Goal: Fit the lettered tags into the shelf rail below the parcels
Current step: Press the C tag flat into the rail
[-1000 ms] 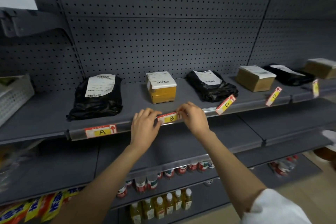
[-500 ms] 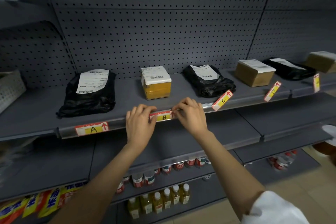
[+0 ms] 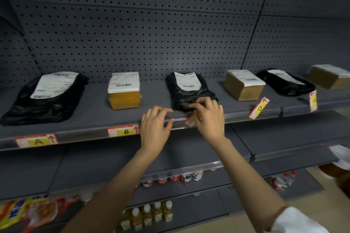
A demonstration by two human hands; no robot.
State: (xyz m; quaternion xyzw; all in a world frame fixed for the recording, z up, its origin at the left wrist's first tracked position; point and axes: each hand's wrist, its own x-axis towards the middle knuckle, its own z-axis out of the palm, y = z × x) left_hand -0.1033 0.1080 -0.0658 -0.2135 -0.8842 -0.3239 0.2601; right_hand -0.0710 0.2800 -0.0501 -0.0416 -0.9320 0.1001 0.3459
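Note:
Tag A (image 3: 36,140) and tag B (image 3: 123,130) sit flat in the shelf rail (image 3: 83,134), below a black bag parcel (image 3: 43,98) and a yellow box parcel (image 3: 124,92). My right hand (image 3: 208,117) is closed on tag C (image 3: 190,120), which sticks out tilted from the rail below the middle black bag (image 3: 189,91); its letter is hidden. My left hand (image 3: 156,128) rests on the rail just left of it, fingers spread, holding nothing. Tag D (image 3: 259,108) hangs tilted below a brown box (image 3: 244,85).
Further right lie another black bag (image 3: 286,82), a brown box (image 3: 329,75) and one more tilted tag (image 3: 313,101). Lower shelves carry bottles (image 3: 149,215), cans (image 3: 180,178) and colourful packets (image 3: 28,212). Pegboard backs the shelving.
Both hands have left tag B, now flat in the rail, and moved right. My right hand has taken hold of the tilted tag C. The view has shifted right.

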